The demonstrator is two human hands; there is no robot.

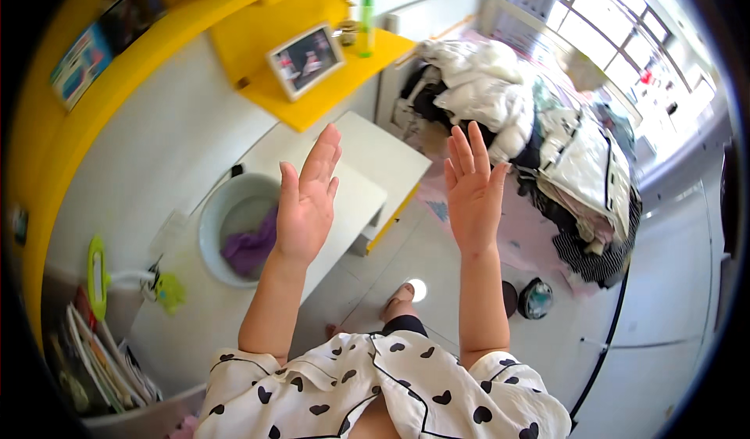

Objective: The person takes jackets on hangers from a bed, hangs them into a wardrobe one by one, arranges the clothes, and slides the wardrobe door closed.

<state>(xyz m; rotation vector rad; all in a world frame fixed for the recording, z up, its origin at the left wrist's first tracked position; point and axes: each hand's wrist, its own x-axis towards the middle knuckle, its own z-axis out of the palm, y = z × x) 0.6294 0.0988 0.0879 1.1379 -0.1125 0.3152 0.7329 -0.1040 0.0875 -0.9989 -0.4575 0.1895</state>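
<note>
Both hands are raised in front of the person, fingers stretched out and together, and neither holds anything. The left hand (306, 197) hangs in the air over the white counter (355, 205), its palm turned inward toward the right one. The right hand (473, 189) is level with it and well apart, above the tiled floor (664, 298), palm facing left.

Nearest to the left hand is a pale basin (215, 228) standing on the counter just to its left, with a purple cloth (248, 248) lying inside. Further left on the counter lies a green tool (97, 275) (its exact kind is hard to tell).

Behind the hands a yellow shelf (328, 87) carries a framed picture (305, 58) and a green bottle (365, 23). To the right of the right hand, a heap of clothes (547, 142) is piled high below a window (625, 33). One bare foot (398, 298) shows on the floor between the forearms.
</note>
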